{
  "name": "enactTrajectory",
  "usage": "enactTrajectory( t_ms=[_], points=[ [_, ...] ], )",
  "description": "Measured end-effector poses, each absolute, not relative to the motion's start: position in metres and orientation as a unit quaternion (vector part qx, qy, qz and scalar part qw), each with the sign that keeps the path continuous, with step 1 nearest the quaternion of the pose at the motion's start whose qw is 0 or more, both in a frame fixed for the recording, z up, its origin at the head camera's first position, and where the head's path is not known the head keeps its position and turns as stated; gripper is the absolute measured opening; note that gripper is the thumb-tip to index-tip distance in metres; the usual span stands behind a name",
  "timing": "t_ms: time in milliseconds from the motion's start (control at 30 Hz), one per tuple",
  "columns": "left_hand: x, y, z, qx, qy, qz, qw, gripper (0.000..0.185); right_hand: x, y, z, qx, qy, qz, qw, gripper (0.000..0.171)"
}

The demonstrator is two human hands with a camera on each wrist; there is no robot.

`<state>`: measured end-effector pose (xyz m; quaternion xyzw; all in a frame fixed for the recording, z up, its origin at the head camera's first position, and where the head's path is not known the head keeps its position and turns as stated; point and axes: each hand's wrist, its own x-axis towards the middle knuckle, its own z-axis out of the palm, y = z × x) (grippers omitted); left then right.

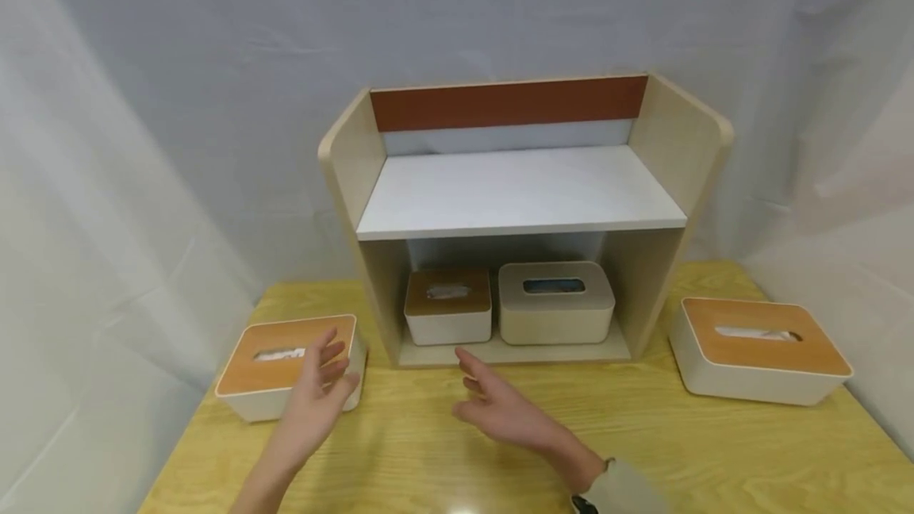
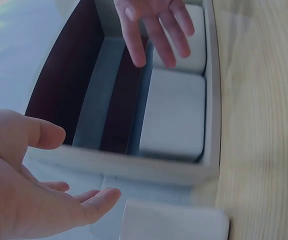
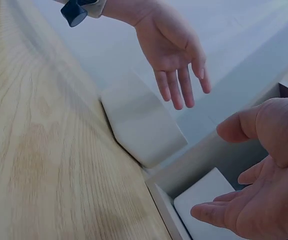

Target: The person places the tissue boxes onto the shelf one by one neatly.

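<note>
Both my hands hover open over the yellow wooden table [image 1: 443,450] and hold nothing. My left hand [image 1: 323,377] [image 2: 39,190] is beside the near right corner of a white tissue box with a wooden lid [image 1: 286,363] [image 2: 174,222] [image 3: 139,120]. My right hand [image 1: 496,403] [image 3: 264,185] is in front of the two-tier shelf unit [image 1: 521,197], palm turned left. In the lower compartment stand a small wooden-lidded box [image 1: 447,306] and a beige box [image 1: 556,304] side by side.
A second wooden-lidded tissue box [image 1: 760,347] lies on the table right of the shelf unit. The upper white shelf board [image 1: 521,189] carries nothing. Grey cloth hangs behind and at both sides. The table's left edge runs close under the left box.
</note>
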<state>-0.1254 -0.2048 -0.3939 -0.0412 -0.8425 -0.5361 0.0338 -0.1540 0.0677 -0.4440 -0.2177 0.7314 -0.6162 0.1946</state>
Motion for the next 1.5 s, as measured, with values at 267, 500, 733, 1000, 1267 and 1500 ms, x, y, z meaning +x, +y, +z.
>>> enactTrajectory(
  t_ms=[267,500,733,1000,1267,1500],
  points=[
    [-0.125,-0.239,-0.388,-0.02,-0.85,-0.525,0.037,0.071,-0.158,0.048,-0.443,-0.232,0.738,-0.602,0.198,0.08],
    [-0.124,-0.262,-0.39,-0.033,-0.849,-0.523,0.071,0.071,-0.161,0.034,-0.437,-0.235,0.738,-0.597,0.208,0.08],
    [-0.126,-0.291,-0.39,-0.019,-0.863,-0.499,0.083,0.076,-0.162,0.021,-0.435,-0.239,0.741,-0.592,0.209,0.078],
    [-0.128,-0.315,-0.389,0.02,-0.862,-0.504,0.058,0.089,-0.163,0.005,-0.433,-0.23,0.745,-0.589,0.211,0.076],
    [-0.129,-0.331,-0.395,0.035,-0.862,-0.5,0.068,0.091,-0.16,-0.012,-0.437,-0.216,0.742,-0.598,0.213,0.077],
    [-0.13,-0.346,-0.401,0.013,-0.866,-0.497,0.048,0.091,-0.157,-0.025,-0.443,-0.21,0.735,-0.604,0.224,0.079]
  ],
)
